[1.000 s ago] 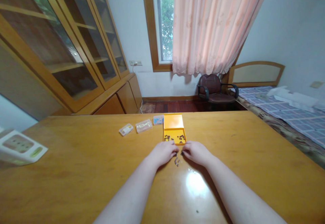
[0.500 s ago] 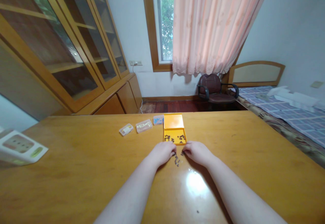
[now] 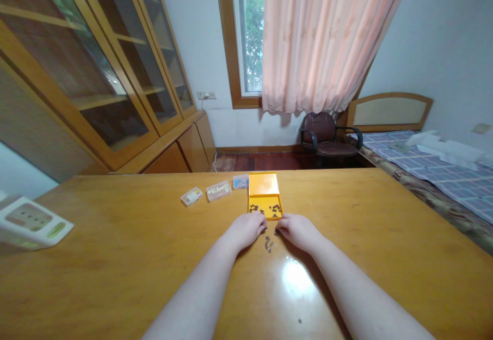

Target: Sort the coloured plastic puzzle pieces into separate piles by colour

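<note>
Shift: the left hand (image 3: 244, 230) has crept slightly farther across the tabletop, and the head view has levelled a little; the right hand (image 3: 298, 232) sits almost where it was.

Left hand: palm down, fingers loosely curled, fingertips just beside the near edge of the box. Whether they pinch anything, the view cannot show.

Right hand: palm down and half curled, fingertips pointing toward the left hand, beside a small dark piece. Any grip is hidden here too.

Orange plastic box (image 3: 264, 196): lying open on the table, directly far of the hands, with its lid folded out flat on the far side.

Dark pieces (image 3: 265, 209): two loose clusters inside the box's near half, one left and one right.

Loose pieces (image 3: 268, 244): a smaller group on the bare table, between and just near of the hands, outside the box.

Clear plastic cases (image 3: 206, 193): lined up left of the box, with a bluish case (image 3: 240, 182) beside them.

Room: a white-and-green carton (image 3: 33, 222) sits at the table's left edge; a glass-fronted wooden cabinet (image 3: 115, 73) stands far left, and a bed (image 3: 423, 165) lies far right.
</note>
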The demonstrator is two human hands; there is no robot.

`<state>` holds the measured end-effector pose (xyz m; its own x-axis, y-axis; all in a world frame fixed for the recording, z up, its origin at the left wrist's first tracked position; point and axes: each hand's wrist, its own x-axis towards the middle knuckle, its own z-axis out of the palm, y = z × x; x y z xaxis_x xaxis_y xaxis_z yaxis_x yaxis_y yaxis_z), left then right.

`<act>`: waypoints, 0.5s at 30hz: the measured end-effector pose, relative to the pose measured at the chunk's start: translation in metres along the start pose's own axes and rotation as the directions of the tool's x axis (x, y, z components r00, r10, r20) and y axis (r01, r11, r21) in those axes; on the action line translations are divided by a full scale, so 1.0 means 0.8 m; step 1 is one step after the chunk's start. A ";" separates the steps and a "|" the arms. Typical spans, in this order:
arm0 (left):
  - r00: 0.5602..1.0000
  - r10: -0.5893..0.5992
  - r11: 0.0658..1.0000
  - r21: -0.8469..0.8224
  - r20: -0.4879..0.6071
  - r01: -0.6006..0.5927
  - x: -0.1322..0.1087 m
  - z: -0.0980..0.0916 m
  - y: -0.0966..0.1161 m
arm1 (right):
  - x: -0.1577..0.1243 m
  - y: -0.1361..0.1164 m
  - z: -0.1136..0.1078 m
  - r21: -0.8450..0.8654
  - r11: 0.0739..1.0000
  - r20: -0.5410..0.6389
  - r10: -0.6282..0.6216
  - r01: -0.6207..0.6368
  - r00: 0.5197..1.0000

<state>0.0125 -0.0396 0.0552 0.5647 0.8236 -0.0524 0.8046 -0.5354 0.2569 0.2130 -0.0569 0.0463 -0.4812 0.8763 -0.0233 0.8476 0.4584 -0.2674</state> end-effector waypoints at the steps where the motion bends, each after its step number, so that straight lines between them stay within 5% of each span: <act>1: 0.999 -0.015 1.000 -0.001 -0.034 0.014 0.001 -0.002 0.000 | 0.000 -0.001 0.001 -0.008 1.000 -0.001 0.005 -0.005 1.000; 8: 0.977 -0.171 0.985 -0.030 -0.128 0.168 0.005 -0.005 -0.007 | 0.001 -0.004 0.002 -0.040 0.999 0.002 0.031 -0.030 1.000; 15: 0.998 0.060 0.998 -0.004 -0.001 -0.060 0.000 -0.003 0.000 | -0.001 0.001 -0.004 -0.054 0.995 -0.054 0.083 -0.086 0.995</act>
<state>0.0124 -0.0390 0.0574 0.6118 0.7902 -0.0359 0.7686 -0.5831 0.2630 0.2148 -0.0566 0.0489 -0.3967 0.9179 0.0064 0.8966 0.3890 -0.2117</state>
